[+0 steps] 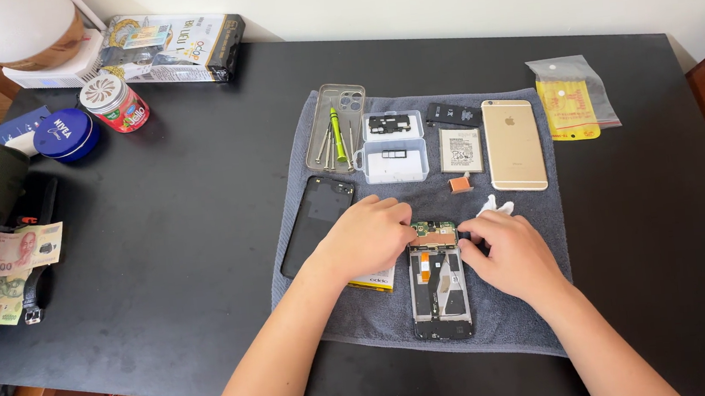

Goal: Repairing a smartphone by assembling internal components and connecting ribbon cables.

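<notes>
Left hand [369, 238]: curled, fingertips pressed on the upper left edge of the opened phone [439, 280]; whether it pinches anything cannot be told.
Right hand [508, 252]: fingers bent, tips at the phone's upper right edge; grip hidden from this view.
Opened phone: lower centre of the frame, lying flat on the grey towel [526, 207], between the two hands.
Condition: back cover off, frame and internals exposed; green circuit board [434, 231] with a copper-coloured patch at the top, an orange flex strip lower down.
Progress: judged as mid-disassembly (cover and battery appear to be out; the board is seated in the frame).
Removed parts: black back panel [317, 223] left of the hands; flat battery [460, 150] above.
Tools: screwdrivers in a clear phone case [335, 127], upper centre.
Small parts: clear plastic box [395, 146] beside the case.
Other: gold phone [514, 144] face down, right of the battery.
</notes>
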